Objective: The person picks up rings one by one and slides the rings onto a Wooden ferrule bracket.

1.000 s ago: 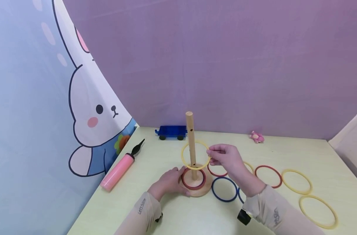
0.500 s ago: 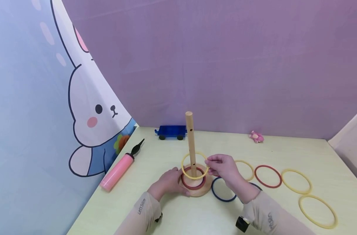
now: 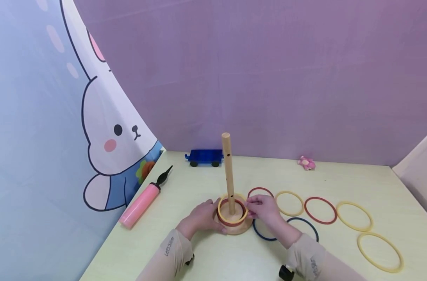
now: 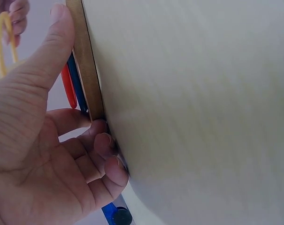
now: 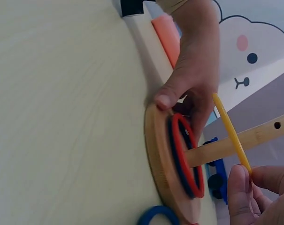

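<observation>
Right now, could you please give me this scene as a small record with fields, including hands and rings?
Left hand: grips the wooden base
Right hand: pinches a yellow ring, around the post, held above the lower rings
On the base: red ring over blue ring, both around the post
Loose on the table: two red rings, three yellow rings, two blue rings
Left side: pink pump, lying down
Back of table: blue toy wagon, pink toy
</observation>
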Motion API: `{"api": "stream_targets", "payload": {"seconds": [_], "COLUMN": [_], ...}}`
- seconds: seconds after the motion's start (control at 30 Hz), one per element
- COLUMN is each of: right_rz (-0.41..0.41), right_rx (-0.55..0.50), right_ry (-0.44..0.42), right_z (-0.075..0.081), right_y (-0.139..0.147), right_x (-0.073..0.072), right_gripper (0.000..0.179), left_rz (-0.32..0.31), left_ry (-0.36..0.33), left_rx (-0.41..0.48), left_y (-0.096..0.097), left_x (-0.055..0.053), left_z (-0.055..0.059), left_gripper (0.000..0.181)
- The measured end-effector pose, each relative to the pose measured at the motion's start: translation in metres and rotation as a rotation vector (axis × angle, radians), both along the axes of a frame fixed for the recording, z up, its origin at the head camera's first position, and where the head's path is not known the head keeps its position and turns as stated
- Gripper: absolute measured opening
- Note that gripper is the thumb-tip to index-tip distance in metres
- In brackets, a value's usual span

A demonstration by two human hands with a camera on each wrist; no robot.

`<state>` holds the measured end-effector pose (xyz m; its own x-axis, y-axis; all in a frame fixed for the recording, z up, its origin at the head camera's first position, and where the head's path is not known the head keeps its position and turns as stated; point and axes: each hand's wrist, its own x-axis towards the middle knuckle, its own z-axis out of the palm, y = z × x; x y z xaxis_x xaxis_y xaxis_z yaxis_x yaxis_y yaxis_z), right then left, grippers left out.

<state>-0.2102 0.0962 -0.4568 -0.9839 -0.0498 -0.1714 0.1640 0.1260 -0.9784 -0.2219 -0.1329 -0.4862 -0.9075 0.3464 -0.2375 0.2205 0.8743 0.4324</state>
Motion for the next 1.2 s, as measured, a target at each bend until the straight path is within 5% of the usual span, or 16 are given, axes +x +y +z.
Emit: {"api": "stream_targets", "payload": {"seconds": [0.53,1.2], "right_rz": [-0.025,0.003], "right_rx": [-0.004,0.068], "right_ry": [0.012,0.053], "right_z": [-0.029,-0.023], "right_y": [-0.007,0.002], "right_x": [-0.008,-0.006], "right_gripper": [0.008,0.015], "left_rz": [0.002,0.025], "left_ry": [0.001,-0.019], "left_rx": [-0.005,0.003], "left_y": [0.001,0.001], "left_x": [0.001,0.000], "left_z": [-0.002,-0.002], "left_gripper": [0.114,0.115]}}
